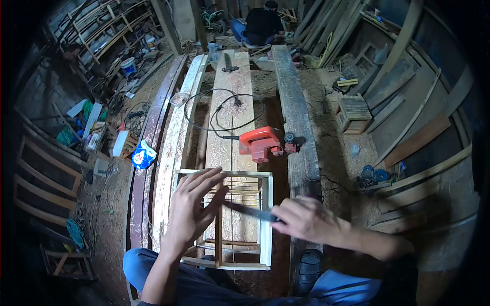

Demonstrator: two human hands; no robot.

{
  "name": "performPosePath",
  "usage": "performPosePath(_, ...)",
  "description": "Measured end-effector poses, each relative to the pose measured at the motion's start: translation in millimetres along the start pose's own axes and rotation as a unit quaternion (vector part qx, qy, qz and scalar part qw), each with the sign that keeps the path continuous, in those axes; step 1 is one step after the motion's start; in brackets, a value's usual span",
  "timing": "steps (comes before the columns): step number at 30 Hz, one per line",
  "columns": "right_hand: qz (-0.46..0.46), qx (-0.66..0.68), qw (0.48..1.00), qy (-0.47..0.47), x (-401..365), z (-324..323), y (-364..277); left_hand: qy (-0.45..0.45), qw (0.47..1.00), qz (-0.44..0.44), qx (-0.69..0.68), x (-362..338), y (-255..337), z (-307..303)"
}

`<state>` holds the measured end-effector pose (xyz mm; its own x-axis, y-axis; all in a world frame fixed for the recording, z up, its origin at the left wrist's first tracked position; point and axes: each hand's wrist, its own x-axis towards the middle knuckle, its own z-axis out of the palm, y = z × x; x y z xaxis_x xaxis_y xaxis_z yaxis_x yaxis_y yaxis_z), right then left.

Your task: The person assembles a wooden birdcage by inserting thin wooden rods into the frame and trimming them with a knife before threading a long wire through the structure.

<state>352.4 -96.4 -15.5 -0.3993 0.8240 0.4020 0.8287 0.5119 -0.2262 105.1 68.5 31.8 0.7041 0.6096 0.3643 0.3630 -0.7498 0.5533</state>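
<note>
A small pale wooden frame with thin crossbars stands in front of me on the planks. My right hand is closed around the handle of a long, narrow-bladed tool, blurred by motion, and I cannot tell whether it is a knife or a file. Its blade points left across the frame, above a brown middle slat. Over the frame's far left corner is my left hand, fingers stretched out and thumb apart, close to the blade's tip. The palm side is hidden.
Beyond the frame, a red electric planer with a black cord lies on the shaving-covered planks. A hammer-like tool lies farther back. A blue-and-white packet sits at the left. One person crouches at the back.
</note>
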Motion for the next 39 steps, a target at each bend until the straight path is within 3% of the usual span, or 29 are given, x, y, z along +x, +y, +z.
performPosePath(1, 0.004, 0.024, 0.999, 0.038, -5, 2, 9, 0.004, 1.0, -0.01, 0.009, 1, 2, 2)
performPosePath(3, 0.11, 0.124, 0.984, 0.07, -15, -21, 24, 0.018, 0.998, -0.004, 0.052, 1, -2, 12)
performPosePath(5, 0.28, 0.183, 0.938, 0.086, -34, -25, 39, 0.006, 0.997, -0.011, 0.077, 2, 4, 19)
performPosePath(7, 0.349, 0.176, 0.912, 0.12, -51, -19, 53, -0.058, 0.994, 0.007, 0.092, 5, 16, 22)
performPosePath(11, 0.39, 0.239, 0.878, 0.139, -74, 5, 65, -0.127, 0.986, 0.026, 0.106, 3, 37, 40)
performPosePath(13, 0.364, 0.254, 0.884, 0.145, -72, 8, 62, -0.143, 0.98, 0.022, 0.139, 0, 42, 44)
performPosePath(16, 0.35, 0.361, 0.844, 0.185, -59, 4, 50, -0.164, 0.976, -0.001, 0.146, -2, 51, 42)
performPosePath(19, 0.304, 0.41, 0.838, 0.194, -43, 1, 39, -0.164, 0.975, -0.036, 0.145, -13, 58, 38)
performPosePath(21, 0.271, 0.401, 0.855, 0.186, -28, -4, 37, -0.152, 0.975, -0.067, 0.148, -26, 60, 36)
performPosePath(25, 0.105, 0.338, 0.91, 0.216, 14, 1, 30, -0.092, 0.962, -0.154, 0.206, -47, 84, 23)
performPosePath(29, 0.073, 0.239, 0.957, 0.146, 36, -1, 14, -0.029, 0.941, -0.253, 0.223, -77, 84, 12)
performPosePath(32, 0.009, 0.236, 0.959, 0.156, 54, 13, 8, 0.01, 0.929, -0.315, 0.193, -116, 72, 4)
performPosePath(35, 0.013, 0.237, 0.966, 0.101, 58, 23, -1, -0.087, 0.924, -0.279, 0.248, -130, 67, -6)
performPosePath(37, 0.059, 0.249, 0.965, 0.061, 59, 32, -2, -0.073, 0.931, -0.255, 0.251, -126, 56, -8)
performPosePath(39, 0.077, 0.25, 0.96, 0.103, 59, 43, -6, 0.019, 0.947, -0.297, 0.119, -125, 38, -12)
